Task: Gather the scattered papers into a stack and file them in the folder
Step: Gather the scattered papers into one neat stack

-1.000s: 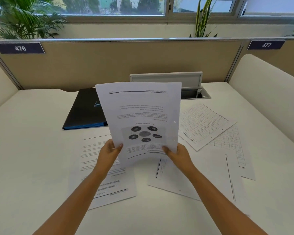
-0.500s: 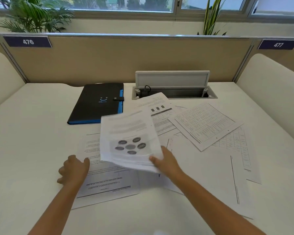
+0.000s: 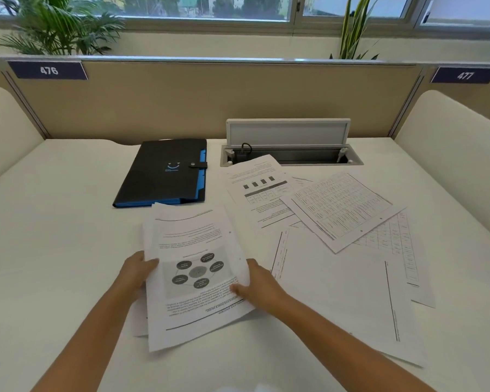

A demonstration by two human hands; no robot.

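On the white tabletop [image 3: 54, 250] the step in hand looks to be the gathering: a small stack is being built at the near middle, and most sheets lie loose off to the right.

Furthest left of the task's things, the black folder [image 3: 164, 172] with blue edges lies flat and strapped closed at the back, just beyond the far edge of the stack. The left hand [image 3: 136, 271] holds the stack's left edge, thumb curled over the top page, so that grip is closed on paper. The diagram sheet [image 3: 195, 267] lies uppermost, askew over at least one other page whose edges peek out at the left and bottom. The right hand [image 3: 259, 284] rests on the sheet's right edge; whether its grip pinches the paper or only presses it I cannot tell.

Further right lie the bar-chart sheet [image 3: 255, 190], the table sheet [image 3: 343, 210] overlapping it, and the large pale sheets [image 3: 337, 292] beneath, reaching toward the near right. Behind them is an open cable tray [image 3: 290, 157].

The next move, by my judgement, calls for squaring the held pages, then reaching right for the nearest loose sheet; the folder must be unstrapped later.
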